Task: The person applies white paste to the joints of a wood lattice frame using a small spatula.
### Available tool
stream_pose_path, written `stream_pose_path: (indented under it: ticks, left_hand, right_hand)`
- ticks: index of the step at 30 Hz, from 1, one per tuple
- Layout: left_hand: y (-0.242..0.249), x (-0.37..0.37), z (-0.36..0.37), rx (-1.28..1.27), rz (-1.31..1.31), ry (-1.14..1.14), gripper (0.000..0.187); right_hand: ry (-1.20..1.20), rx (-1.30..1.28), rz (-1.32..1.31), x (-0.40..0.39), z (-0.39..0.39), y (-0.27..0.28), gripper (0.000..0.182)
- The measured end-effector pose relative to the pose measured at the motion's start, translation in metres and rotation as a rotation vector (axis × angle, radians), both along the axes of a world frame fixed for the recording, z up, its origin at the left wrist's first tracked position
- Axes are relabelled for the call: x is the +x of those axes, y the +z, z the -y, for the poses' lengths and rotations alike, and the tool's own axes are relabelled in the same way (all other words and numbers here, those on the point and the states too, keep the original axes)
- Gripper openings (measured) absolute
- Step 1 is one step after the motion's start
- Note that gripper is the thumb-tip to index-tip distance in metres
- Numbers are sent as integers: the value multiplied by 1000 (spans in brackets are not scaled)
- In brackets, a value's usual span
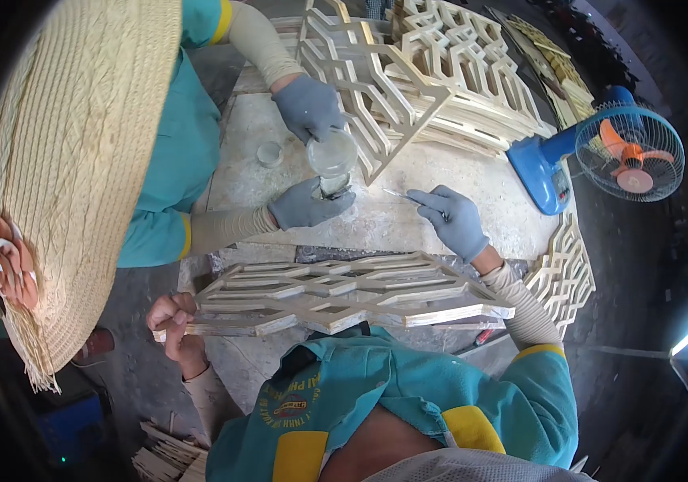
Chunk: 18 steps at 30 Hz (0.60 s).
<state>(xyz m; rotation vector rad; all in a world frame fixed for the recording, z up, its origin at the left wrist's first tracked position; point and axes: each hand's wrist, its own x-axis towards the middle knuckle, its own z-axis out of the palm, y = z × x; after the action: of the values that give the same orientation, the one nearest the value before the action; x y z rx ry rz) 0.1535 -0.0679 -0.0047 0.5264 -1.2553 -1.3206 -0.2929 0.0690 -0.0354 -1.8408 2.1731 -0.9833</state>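
Note:
My bare left hand [173, 317] is closed at the left end of a wooden lattice panel [336, 293], its fingers curled against the corner. The panel lies in front of my chest, wide side across me. My right hand [454, 222], in a grey glove, pinches a thin pale tool [396, 193] whose narrow tip points left over the table; its exact kind is too small to make out. Across from it, a co-worker's grey-gloved hands [309, 108] hold a clear plastic cup [332, 153] tipped over a small container [333, 186].
A whitish worktable [448, 173] carries a round lid-like disc [270, 154], a leaning lattice panel [376, 88] and stacked panels [472, 112]. A blue fan [629, 153] stands at the right edge. The co-worker's straw hat [79, 161] fills the left side. Wood strips [171, 454] lie below left.

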Motion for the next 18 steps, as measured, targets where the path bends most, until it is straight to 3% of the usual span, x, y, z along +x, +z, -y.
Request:
stream_pose_path:
  ticks: [12, 18]
  left_hand:
    - [-5, 9, 5, -31, 26, -137, 22]
    - [5, 2, 4, 31, 19, -75, 23]
  right_hand:
    - [-21, 22, 64, 5, -9, 5, 28]
    - [-63, 16, 124, 7, -12, 5, 29]
